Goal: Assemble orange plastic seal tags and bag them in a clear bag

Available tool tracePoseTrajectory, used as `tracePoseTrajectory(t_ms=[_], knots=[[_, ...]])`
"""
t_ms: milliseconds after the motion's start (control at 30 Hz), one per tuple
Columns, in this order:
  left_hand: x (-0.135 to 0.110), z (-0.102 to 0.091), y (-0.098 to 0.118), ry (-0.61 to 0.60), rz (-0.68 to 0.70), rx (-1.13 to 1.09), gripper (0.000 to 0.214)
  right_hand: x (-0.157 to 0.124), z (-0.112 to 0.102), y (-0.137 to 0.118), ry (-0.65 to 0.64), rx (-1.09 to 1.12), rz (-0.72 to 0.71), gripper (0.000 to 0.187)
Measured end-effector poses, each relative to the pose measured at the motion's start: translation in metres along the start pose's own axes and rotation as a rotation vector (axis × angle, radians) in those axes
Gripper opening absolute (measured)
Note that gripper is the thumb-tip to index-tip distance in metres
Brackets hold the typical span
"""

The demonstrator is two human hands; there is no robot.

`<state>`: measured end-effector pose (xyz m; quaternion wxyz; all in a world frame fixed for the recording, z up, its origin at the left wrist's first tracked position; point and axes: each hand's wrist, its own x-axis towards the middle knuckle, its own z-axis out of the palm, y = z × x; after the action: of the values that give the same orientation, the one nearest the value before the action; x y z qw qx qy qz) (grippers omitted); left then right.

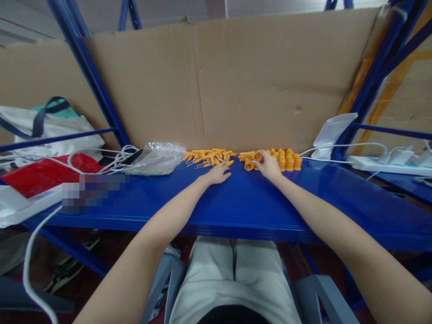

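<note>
On the blue shelf lie two heaps of small orange plastic parts against the cardboard back. The left heap holds T-shaped pieces with little metal chains. The right heap holds stubby round caps. My left hand rests palm down with its fingers reaching into the left heap, touching a piece. My right hand is closed in a pinch on an orange cap at the near edge of the right heap.
A clear plastic bag and white cables lie left of the parts, beside a red cloth and a tote bag. A white pouch and power strip sit at the right. Blue uprights frame the cardboard wall.
</note>
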<state>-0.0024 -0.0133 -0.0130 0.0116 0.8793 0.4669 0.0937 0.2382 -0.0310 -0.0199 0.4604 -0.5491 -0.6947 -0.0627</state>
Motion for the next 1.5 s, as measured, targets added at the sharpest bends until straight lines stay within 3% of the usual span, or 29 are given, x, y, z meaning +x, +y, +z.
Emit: tracePoseTrajectory(t_ms=[400, 667, 867, 1000, 1233, 1500], knots=[[0.009, 0.009, -0.002, 0.054, -0.060, 0.105, 0.051, -0.001, -0.004, -0.041, -0.242, -0.485, -0.222, 0.029], [0.012, 0.014, -0.008, 0.176, 0.008, 0.076, 0.044, 0.002, 0.008, -0.051, -0.332, -0.682, -0.324, 0.030], [0.015, 0.019, -0.012, 0.240, 0.040, 0.092, 0.039, -0.004, 0.017, -0.048, -0.349, -0.660, -0.338, 0.033], [0.015, 0.020, -0.012, 0.271, 0.054, 0.065, 0.036, -0.005, 0.016, -0.042, -0.363, -0.601, -0.275, 0.040], [0.011, 0.015, -0.008, 0.226, 0.054, 0.075, 0.043, -0.005, 0.018, -0.036, -0.424, -0.477, -0.251, 0.036], [0.008, -0.004, 0.006, 0.188, 0.076, 0.252, 0.047, -0.005, 0.019, -0.037, -0.427, -0.412, -0.218, 0.035]])
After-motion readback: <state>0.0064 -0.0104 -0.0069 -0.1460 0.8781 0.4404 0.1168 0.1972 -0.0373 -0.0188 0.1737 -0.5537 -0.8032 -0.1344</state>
